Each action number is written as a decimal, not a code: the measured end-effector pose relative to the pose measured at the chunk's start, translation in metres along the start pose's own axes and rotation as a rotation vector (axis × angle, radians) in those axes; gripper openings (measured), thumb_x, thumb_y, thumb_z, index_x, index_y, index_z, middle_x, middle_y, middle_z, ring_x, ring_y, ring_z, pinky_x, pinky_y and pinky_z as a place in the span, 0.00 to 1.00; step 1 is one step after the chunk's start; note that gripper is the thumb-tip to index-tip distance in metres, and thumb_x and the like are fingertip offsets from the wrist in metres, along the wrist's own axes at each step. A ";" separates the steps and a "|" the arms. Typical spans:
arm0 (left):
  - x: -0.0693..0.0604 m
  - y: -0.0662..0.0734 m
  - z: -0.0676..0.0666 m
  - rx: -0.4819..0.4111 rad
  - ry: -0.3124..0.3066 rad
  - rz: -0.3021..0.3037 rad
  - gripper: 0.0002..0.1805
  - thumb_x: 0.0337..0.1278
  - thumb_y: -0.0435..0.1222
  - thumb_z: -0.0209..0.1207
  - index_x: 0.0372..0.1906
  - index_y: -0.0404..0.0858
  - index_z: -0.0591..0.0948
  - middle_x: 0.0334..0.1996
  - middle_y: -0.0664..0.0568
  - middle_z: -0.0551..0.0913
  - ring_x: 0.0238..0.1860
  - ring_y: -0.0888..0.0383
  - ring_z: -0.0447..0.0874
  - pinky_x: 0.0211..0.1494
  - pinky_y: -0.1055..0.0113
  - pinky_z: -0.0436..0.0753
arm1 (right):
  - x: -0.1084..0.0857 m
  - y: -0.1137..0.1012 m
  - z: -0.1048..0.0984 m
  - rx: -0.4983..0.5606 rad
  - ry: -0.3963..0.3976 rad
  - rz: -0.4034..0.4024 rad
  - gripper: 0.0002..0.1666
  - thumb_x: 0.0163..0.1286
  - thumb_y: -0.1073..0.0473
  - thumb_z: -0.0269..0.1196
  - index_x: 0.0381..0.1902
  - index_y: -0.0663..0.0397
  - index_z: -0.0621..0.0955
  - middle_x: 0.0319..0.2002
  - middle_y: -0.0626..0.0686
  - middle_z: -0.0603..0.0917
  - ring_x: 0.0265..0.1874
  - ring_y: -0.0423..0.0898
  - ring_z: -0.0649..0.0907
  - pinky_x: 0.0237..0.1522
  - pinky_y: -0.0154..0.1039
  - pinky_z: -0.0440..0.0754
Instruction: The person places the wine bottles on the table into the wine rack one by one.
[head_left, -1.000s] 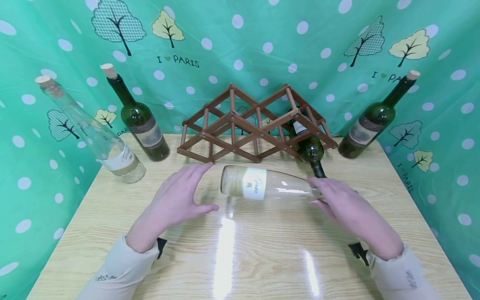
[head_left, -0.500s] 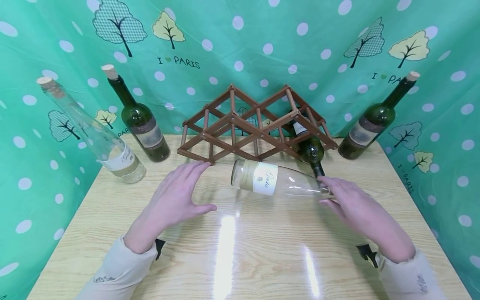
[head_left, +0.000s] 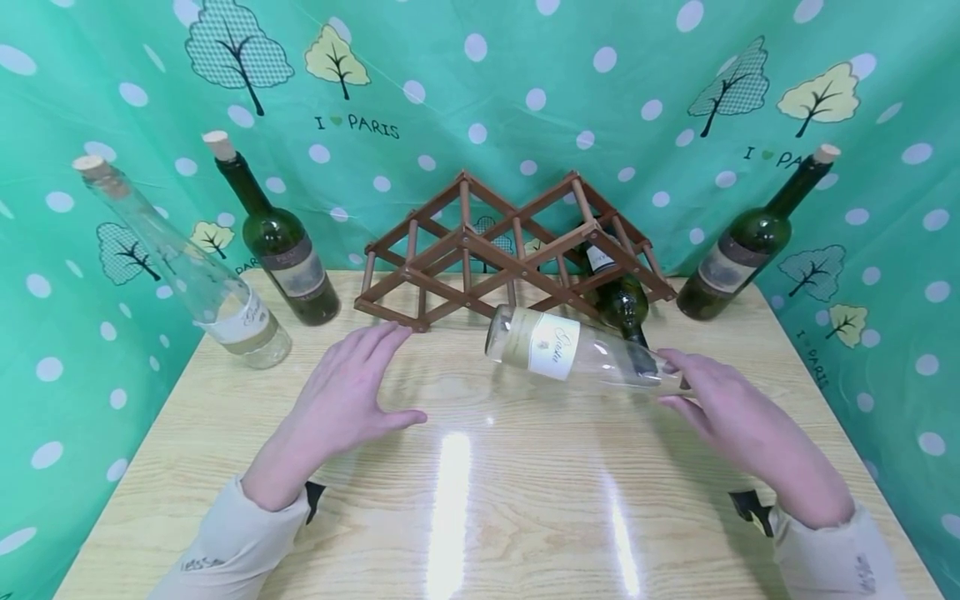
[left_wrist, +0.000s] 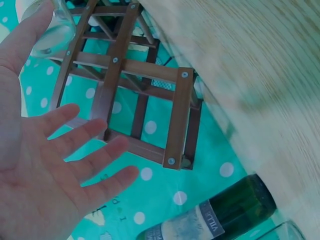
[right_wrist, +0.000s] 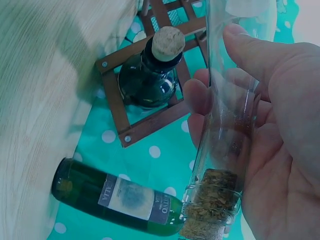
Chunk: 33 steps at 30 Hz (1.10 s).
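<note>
A clear glass bottle (head_left: 555, 346) with a white and cream label lies sideways above the table, its base pointing left and slightly away. My right hand (head_left: 738, 412) grips its neck; in the right wrist view, thumb and fingers wrap the corked neck (right_wrist: 215, 195). Left of the base, my left hand (head_left: 341, 396) holds nothing, its fingers extended and thumb spread. Behind the bottle stands a brown wooden wine rack (head_left: 466, 237). A corked dark green bottle (head_left: 622, 304) lies in the rack's right-hand compartment, neck toward me, partly hidden behind the clear bottle.
At the left stand another clear corked bottle (head_left: 240, 321) and a green wine bottle (head_left: 296, 267). One more green bottle (head_left: 727, 262) stands right of the rack. A green patterned cloth (head_left: 480, 75) hangs behind the wooden table (head_left: 540, 500).
My right hand has carried the clear bottle rightward, and its base has swung away toward the rack. My left hand has drifted slightly left.
</note>
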<state>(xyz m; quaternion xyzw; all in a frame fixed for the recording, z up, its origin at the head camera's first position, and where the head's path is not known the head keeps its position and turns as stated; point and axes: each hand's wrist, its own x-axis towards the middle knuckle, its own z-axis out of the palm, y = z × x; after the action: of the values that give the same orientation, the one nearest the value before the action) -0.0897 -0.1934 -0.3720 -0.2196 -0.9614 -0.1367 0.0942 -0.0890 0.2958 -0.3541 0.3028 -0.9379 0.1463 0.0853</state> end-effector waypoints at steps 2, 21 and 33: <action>-0.001 -0.001 0.000 0.005 0.003 0.001 0.65 0.37 0.67 0.80 0.80 0.40 0.66 0.76 0.41 0.69 0.74 0.36 0.66 0.71 0.33 0.70 | 0.000 0.002 -0.001 -0.001 -0.001 0.005 0.43 0.65 0.66 0.76 0.74 0.66 0.70 0.54 0.65 0.86 0.46 0.60 0.88 0.50 0.63 0.86; -0.006 -0.007 0.006 0.037 0.018 -0.001 0.64 0.37 0.66 0.80 0.79 0.40 0.68 0.75 0.39 0.69 0.74 0.34 0.66 0.73 0.33 0.68 | -0.011 0.024 -0.002 -0.010 0.082 -0.028 0.43 0.60 0.70 0.77 0.71 0.70 0.72 0.48 0.61 0.87 0.41 0.56 0.88 0.41 0.57 0.88; -0.008 -0.010 0.010 0.064 0.014 0.001 0.65 0.36 0.68 0.79 0.79 0.39 0.67 0.75 0.40 0.69 0.74 0.34 0.66 0.73 0.33 0.67 | -0.017 0.030 -0.007 -0.011 0.050 0.085 0.39 0.65 0.69 0.75 0.70 0.70 0.72 0.49 0.62 0.86 0.43 0.58 0.87 0.41 0.59 0.87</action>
<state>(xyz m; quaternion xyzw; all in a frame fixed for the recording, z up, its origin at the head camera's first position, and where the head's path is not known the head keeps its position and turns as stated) -0.0884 -0.2021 -0.3858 -0.2160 -0.9645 -0.1073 0.1078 -0.0929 0.3302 -0.3587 0.2586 -0.9483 0.1519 0.1041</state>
